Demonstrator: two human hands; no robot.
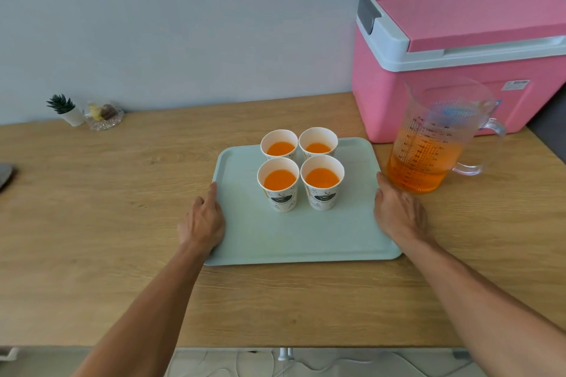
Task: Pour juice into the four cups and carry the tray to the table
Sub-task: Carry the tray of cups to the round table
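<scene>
A pale green tray (294,239) lies on the wooden counter (122,193). Several white paper cups (301,168) stand together on its far half, each holding orange juice. My left hand (203,217) is at the tray's left edge and my right hand (398,211) at its right edge. Thumbs lie along the rim; the fingers reach down at the sides, and whether they curl under the tray is hidden. A clear measuring jug (435,138) with orange juice in its lower part stands right of the tray, close to my right hand.
A pink cooler box (459,55) with a closed lid stands at the back right, behind the jug. A small potted plant (66,109) and a glass dish (104,116) sit at the back left by the wall. The counter's front edge runs below my forearms.
</scene>
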